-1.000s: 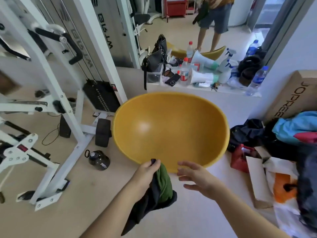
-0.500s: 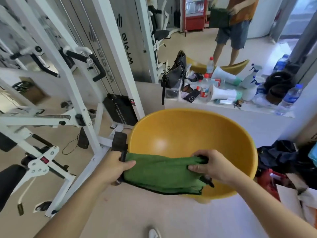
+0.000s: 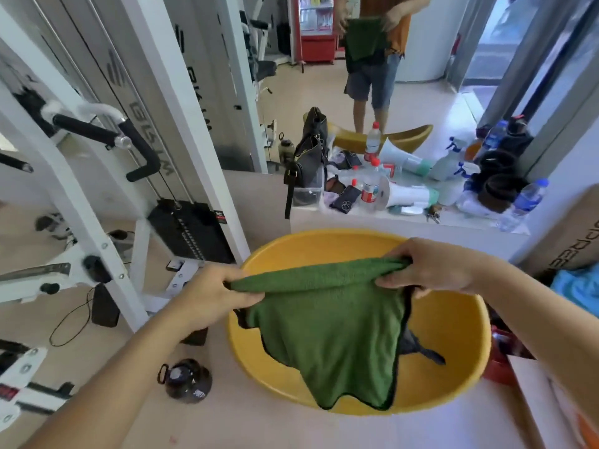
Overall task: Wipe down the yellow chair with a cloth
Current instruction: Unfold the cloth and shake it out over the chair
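The yellow chair (image 3: 450, 335) is a round, bowl-shaped shell on the floor in front of me, its inside facing up. A green cloth (image 3: 334, 335) with a dark underside hangs spread open above the shell. My left hand (image 3: 217, 294) pinches the cloth's upper left corner over the chair's left rim. My right hand (image 3: 431, 267) pinches the upper right corner over the far part of the shell. The cloth's lower edge droops toward the chair's near rim and hides much of the seat.
A white gym machine (image 3: 97, 196) with a black weight stack (image 3: 191, 231) stands to the left. A dark kettlebell-shaped bottle (image 3: 188, 380) lies on the floor by the chair. Behind, a low white ledge (image 3: 372, 222) holds bottles, a bag and megaphones below a mirror. Bags and boxes (image 3: 567, 286) crowd the right.
A second ago my left hand held the cloth bunched and my right hand was empty. Both hands then took hold, and the cloth has been lifted and spread open above the chair.
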Demonstrator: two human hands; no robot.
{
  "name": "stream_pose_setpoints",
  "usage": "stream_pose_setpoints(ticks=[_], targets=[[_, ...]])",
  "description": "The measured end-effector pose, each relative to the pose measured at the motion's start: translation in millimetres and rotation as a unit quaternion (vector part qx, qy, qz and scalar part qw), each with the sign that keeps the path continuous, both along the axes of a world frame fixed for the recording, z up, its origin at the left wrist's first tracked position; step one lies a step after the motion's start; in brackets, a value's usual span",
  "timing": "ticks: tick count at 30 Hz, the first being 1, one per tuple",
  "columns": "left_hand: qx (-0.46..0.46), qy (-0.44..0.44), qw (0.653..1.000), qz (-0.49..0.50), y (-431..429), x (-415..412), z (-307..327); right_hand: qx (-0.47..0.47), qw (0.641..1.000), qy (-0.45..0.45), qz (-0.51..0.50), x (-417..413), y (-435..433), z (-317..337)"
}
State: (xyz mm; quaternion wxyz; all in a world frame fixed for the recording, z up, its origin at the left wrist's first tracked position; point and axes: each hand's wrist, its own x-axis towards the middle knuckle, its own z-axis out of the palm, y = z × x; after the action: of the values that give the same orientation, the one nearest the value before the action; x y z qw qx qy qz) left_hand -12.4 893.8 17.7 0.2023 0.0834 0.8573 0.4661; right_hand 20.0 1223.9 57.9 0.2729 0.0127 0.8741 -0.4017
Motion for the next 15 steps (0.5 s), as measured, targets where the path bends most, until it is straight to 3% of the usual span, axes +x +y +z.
stream_pose_setpoints(ticks=[3,5,7,9,11,13,15], targets=[[0.128,-0.035,0.985,0.105,27.2,-26.0,3.1,-0.182,0.963,-0.013,-0.200,-26.3,-17.1,-12.1],[0.169,-0.041,0.981,0.085,58.0,-39.8,3.0,-0.281,0.928,-0.007,-0.244,-43.9,-35.3,-19.6],[0.092,0.010,0.996,-0.004,92.5,-48.7,0.8,-0.361,0.909,-0.006,-0.209,-60.2,-47.1,-22.8],[-0.049,0.144,0.988,-0.011,120.4,-67.0,-2.2,-0.363,0.926,0.000,-0.107,-76.5,-39.9,-21.3],[0.000,0.189,0.982,0.017,136.5,-97.5,4.7,-0.323,0.944,0.039,-0.057,-98.3,-12.8,-22.0],[0.065,0.150,0.987,-0.001,144.6,-132.6,14.3,-0.320,0.934,0.115,-0.104,-130.0,24.9,-33.5],[0.140,0.083,0.987,-0.017,154.9,-167.5,29.3,-0.342,0.928,0.126,-0.074,-162.7,50.2,-52.4]])
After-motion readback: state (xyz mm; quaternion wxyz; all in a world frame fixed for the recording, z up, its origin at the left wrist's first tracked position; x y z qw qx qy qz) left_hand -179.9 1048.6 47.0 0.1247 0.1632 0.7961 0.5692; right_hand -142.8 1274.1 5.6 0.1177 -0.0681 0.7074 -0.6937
